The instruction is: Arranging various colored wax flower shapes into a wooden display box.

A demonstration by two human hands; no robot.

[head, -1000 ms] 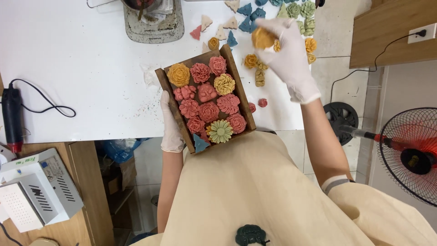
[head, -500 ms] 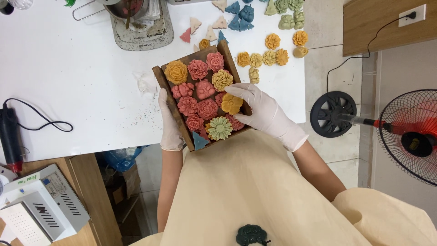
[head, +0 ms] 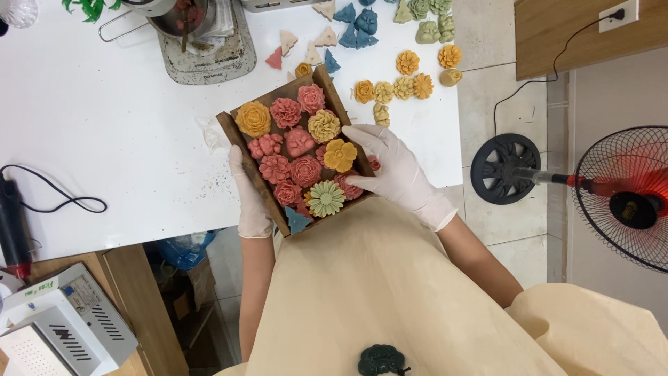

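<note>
Orange flower piece [head: 339, 154], fetched from the loose pile far right a second ago, now sits in the wooden box [head: 229, 132] at the tabletop's near edge. Right hand [head: 393, 170]: fingers loosely spread, just off it, holding nothing. Left hand [head: 249, 198] grips the box's left wall; box nearly full.

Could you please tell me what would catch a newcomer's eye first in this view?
Probably the wooden box at the table's near edge, packed with pink, yellow and green flower-shaped pieces. The gloved left hand grips its near-left side, while the gloved right hand rests by a yellow flower inside. More loose yellow flowers lie beyond on the white table.
</note>
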